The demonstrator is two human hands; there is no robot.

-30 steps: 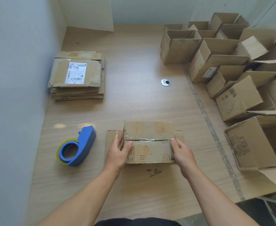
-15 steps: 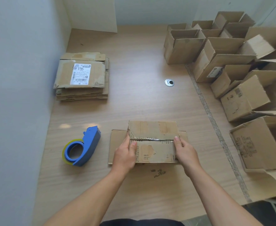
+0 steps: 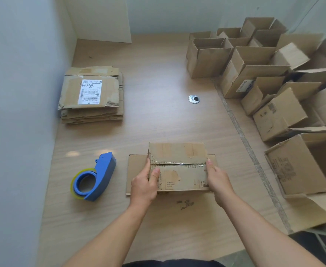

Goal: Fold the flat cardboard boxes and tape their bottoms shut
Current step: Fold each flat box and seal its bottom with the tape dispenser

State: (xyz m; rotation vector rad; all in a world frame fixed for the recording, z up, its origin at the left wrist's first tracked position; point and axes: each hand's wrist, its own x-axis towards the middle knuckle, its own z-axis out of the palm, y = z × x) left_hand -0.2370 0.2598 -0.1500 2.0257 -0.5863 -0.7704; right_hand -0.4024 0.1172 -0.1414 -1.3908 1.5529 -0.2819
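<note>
While tape dispenser (image 3: 98, 178) sits nearby, L grip (image 3: 143, 185) & R grip (image 3: 219, 178) each clasp an end of cardboard box (image 3: 179, 164).

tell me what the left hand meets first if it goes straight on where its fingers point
The left hand grips the box. Past its left end, only bare table seems to lie ahead, between the flat stack and the grommet; depth is uncertain.
</note>
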